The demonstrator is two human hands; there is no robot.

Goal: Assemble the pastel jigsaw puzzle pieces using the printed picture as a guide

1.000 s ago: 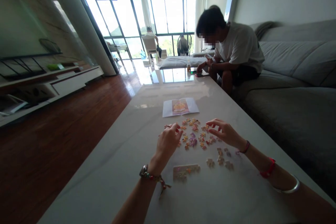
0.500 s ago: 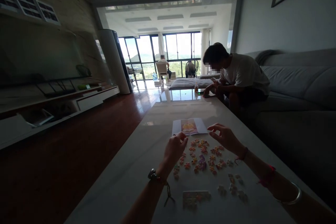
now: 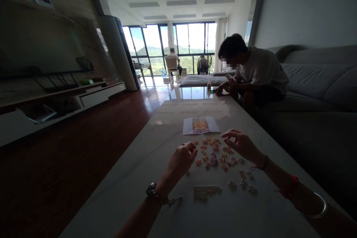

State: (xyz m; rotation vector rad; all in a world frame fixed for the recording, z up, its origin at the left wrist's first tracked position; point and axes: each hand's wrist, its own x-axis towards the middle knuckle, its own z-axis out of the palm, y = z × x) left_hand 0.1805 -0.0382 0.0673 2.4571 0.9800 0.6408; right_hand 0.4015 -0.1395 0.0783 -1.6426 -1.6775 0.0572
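My left hand [image 3: 182, 158] hovers at the left side of a spread of loose jigsaw pieces [image 3: 206, 158]. Its fingers are loosely bent, thumb a little apart, with nothing visible in them. Over the right side of the spread, my right hand [image 3: 242, 145] is open, fingers stretched forward and apart. A creased paper sheet [image 3: 213, 124] with a yellow and pink picture lies just beyond the pieces. Closer to me is a partly joined strip of puzzle [image 3: 206, 192]. Several pale pieces [image 3: 243, 184] lie in a separate group to its right.
The long glossy white table [image 3: 156, 148] stretches away toward the windows. At its far right a person [image 3: 256, 68] sits bent forward on the grey sofa [image 3: 315, 81], near a small bottle [image 3: 209, 85]. A TV cabinet [image 3: 97, 98] stands along the left wall.
Both hands have come away from the paper's near corners, and the left now sits lower beside the pieces. The camera view has tipped down a little. The paper lies flat where it was.
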